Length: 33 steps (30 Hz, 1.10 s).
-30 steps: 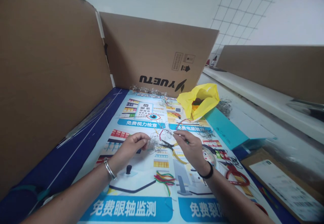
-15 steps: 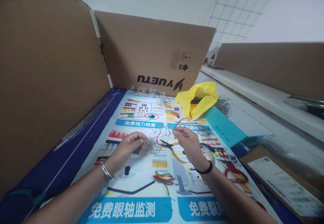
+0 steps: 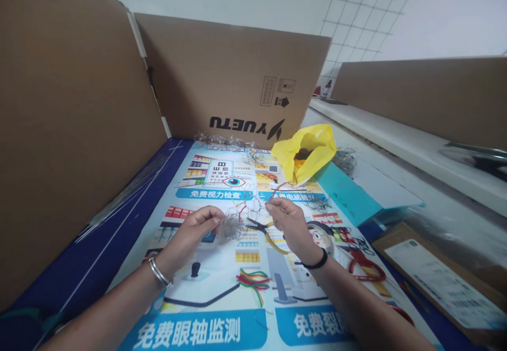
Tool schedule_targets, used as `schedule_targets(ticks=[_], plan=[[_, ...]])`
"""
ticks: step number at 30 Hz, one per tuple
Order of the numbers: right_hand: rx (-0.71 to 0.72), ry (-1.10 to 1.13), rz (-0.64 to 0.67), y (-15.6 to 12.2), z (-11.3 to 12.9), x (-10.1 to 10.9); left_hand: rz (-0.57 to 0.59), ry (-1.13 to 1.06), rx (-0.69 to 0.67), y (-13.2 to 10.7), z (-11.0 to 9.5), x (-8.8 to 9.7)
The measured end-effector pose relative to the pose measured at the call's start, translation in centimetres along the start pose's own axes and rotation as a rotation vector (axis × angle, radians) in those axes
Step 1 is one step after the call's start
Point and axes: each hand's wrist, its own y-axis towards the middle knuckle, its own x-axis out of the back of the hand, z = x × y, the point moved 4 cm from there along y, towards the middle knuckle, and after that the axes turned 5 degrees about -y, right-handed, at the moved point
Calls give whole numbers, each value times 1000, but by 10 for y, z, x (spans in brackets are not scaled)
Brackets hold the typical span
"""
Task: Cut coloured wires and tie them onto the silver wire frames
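Pinched shut between thumb and fingertips of the left hand [image 3: 196,229]: a tangle of thin silvery wire [image 3: 229,228], held just above the poster [image 3: 214,293]. Closed likewise on the right hand [image 3: 288,225]: fingertips [image 3: 272,206] nipped together on a fine strand [image 3: 259,211] (too thin to trace to its end), a little right of the tangle. Between the two hands, flat on the poster, a pair of pliers [image 3: 264,230] with yellow handles, nose pointing left toward the tangle. Nearer the body, a small bundle of coloured wires [image 3: 252,279] in red, green and yellow. On the left wrist a silver bangle [image 3: 158,271], on the right a black band [image 3: 316,262]. Beyond the right hand, a yellow plastic bag [image 3: 307,150], gaping open toward the camera, with something dark and something orange inside (not clear enough to name) and a red wire [image 3: 283,186] curving over the poster just below its mouth. Just right of the bag, touching it, a teal box [image 3: 348,195], lying flat and closed, contents hidden. Behind the bag, a grey wad of wire [image 3: 344,158]. Along the far edge of the poster, more loose silvery wire [image 3: 225,140] at the foot of a cardboard panel [image 3: 237,76] printed upside down with YUETU. On the left, a second cardboard wall [image 3: 71,129]. Far right, red loops [image 3: 366,270] on the poster and a flat brown carton [image 3: 439,282] with a white label on top.
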Motion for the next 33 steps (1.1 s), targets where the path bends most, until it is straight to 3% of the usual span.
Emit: schedule_targets(ticks=[6, 13, 17, 25, 33], plan=[[-58, 42, 7, -2, -1, 0, -56, 8, 0, 1, 1, 4], [120, -98, -16, -9, 10, 0, -41, 27, -16, 1, 1, 5], [276, -202, -1, -15, 12, -1, -51, 13, -17, 1, 1, 5], [796, -543, 123, -35, 32, -13, -85, 9, -8, 4, 5, 8], [937, -730, 165, -42, 38, -20, -82, 16, 3, 5, 10, 8]])
